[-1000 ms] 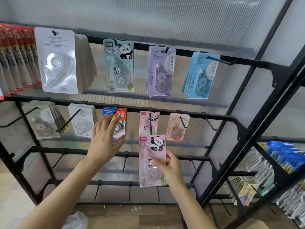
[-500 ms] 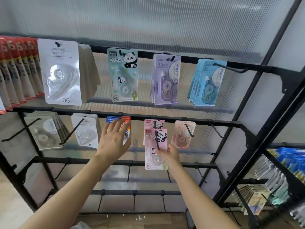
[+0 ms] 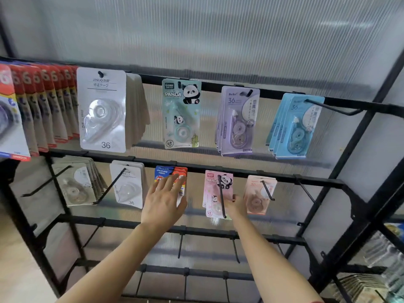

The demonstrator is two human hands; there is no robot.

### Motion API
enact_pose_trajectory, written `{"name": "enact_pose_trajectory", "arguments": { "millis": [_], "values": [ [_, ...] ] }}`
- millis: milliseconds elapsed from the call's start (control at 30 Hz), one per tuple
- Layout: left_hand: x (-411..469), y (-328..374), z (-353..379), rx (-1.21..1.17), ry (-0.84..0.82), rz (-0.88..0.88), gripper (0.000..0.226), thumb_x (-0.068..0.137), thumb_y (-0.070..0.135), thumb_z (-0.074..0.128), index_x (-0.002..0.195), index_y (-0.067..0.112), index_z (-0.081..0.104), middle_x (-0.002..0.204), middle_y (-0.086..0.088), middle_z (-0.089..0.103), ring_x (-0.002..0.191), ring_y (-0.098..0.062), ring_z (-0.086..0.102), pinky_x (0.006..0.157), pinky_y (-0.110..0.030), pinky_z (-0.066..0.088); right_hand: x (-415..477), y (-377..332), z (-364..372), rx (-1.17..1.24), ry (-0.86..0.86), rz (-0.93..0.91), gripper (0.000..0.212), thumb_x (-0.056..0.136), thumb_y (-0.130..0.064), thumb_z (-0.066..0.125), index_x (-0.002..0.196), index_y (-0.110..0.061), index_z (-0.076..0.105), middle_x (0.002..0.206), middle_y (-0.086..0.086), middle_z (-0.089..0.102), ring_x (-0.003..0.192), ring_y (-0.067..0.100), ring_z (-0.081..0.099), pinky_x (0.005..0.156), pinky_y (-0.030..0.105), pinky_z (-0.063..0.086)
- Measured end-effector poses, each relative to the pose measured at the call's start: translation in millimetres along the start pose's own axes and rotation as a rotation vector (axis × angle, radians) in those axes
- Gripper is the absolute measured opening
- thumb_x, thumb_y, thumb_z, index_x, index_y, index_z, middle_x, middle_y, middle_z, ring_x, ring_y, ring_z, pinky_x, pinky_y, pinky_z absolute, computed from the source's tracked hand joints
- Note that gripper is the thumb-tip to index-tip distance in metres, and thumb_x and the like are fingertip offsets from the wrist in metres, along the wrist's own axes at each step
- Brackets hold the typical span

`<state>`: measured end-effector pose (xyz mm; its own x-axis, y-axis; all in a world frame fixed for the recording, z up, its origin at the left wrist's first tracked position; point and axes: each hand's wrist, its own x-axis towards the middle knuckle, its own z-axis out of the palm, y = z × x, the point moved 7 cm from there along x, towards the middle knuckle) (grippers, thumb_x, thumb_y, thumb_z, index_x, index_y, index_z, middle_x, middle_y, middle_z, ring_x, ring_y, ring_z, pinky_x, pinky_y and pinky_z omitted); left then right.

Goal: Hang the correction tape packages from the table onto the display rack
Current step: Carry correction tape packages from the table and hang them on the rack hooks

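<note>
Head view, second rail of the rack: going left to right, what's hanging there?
Clear-blister packs → white "36" packs → blue-and-red packs, partly behind the left hand → pink panda packs, held by the right hand → peach "36" packs → bare hook.

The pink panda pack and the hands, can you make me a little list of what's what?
pink panda pack: threaded on a black hook, middle row of the rack
right hand: grip on the pack's right edge
left hand: open, fingers spread over the blue and red packs
neighbour on the right: peach packs
row above: green panda pack, purple packs, blue packs
</note>
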<state>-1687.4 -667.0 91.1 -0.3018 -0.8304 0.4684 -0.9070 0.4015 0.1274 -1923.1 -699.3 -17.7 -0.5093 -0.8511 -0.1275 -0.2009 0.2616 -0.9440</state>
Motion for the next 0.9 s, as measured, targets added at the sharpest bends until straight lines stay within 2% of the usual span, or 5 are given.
{"name": "enact_pose_trajectory", "arguments": {
  "millis": [200, 367, 633, 800, 900],
  "values": [
    [0.7, -1.3, -0.7, -0.035, 0.034, -0.003, 0.057, 0.093, 0.041, 0.051, 0.144, 0.021, 0.038, 0.146, -0.001, 0.042, 0.133, -0.021, 0.039, 0.112, -0.037, 0.026, -4.8, 3.3, -5.5, -0.068, -0.002, 0.016, 0.062, 0.082, -0.033, 0.072, 0.131, -0.007, 0.044, 0.125, 0.008, 0.054, 0.110, 0.024, 0.052, 0.084, 0.029, 0.040],
    [-1.5, 1.5, -4.9, -0.014, 0.041, 0.029, 0.056, 0.092, 0.039, 0.052, 0.143, 0.020, 0.040, 0.144, -0.002, 0.043, 0.133, -0.022, 0.038, 0.114, -0.038, 0.020, -35.7, 10.8, -14.2, -0.020, -0.091, -0.014, 0.068, 0.085, -0.034, 0.069, 0.141, -0.014, 0.035, 0.143, 0.005, 0.044, 0.124, 0.020, 0.045, 0.096, 0.029, 0.036],
    [-59.1, 9.4, -15.3, -0.004, 0.126, 0.187, 0.067, 0.077, 0.021, 0.072, 0.138, 0.011, 0.047, 0.153, -0.018, 0.026, 0.143, -0.035, 0.017, 0.114, -0.054, 0.010, -123.4, 12.7, -16.7, -0.537, -0.125, -0.254, 0.071, 0.089, -0.041, 0.061, 0.146, -0.014, 0.029, 0.150, 0.006, 0.036, 0.137, 0.022, 0.035, 0.108, 0.035, 0.030],
    [-119.3, -8.0, -0.8, 0.022, 0.021, 0.143, 0.078, 0.076, 0.025, 0.075, 0.144, 0.013, 0.038, 0.153, -0.018, 0.025, 0.142, -0.037, 0.021, 0.113, -0.053, 0.013, -185.4, 11.3, 3.5, -0.871, -0.170, -0.415, 0.073, 0.092, -0.048, 0.052, 0.149, -0.015, 0.021, 0.154, 0.006, 0.025, 0.142, 0.023, 0.022, 0.114, 0.041, 0.023],
    [-158.4, -35.8, 8.0, -0.015, -0.092, 0.016, 0.075, 0.087, 0.034, 0.061, 0.150, 0.023, 0.022, 0.159, -0.010, 0.008, 0.146, -0.029, 0.003, 0.116, -0.044, -0.004, -222.4, 13.6, 26.0, -0.957, -0.264, -0.445, 0.072, 0.094, -0.048, 0.047, 0.151, -0.018, 0.013, 0.158, 0.007, 0.015, 0.145, 0.026, 0.012, 0.116, 0.047, 0.015]
  ]
}}
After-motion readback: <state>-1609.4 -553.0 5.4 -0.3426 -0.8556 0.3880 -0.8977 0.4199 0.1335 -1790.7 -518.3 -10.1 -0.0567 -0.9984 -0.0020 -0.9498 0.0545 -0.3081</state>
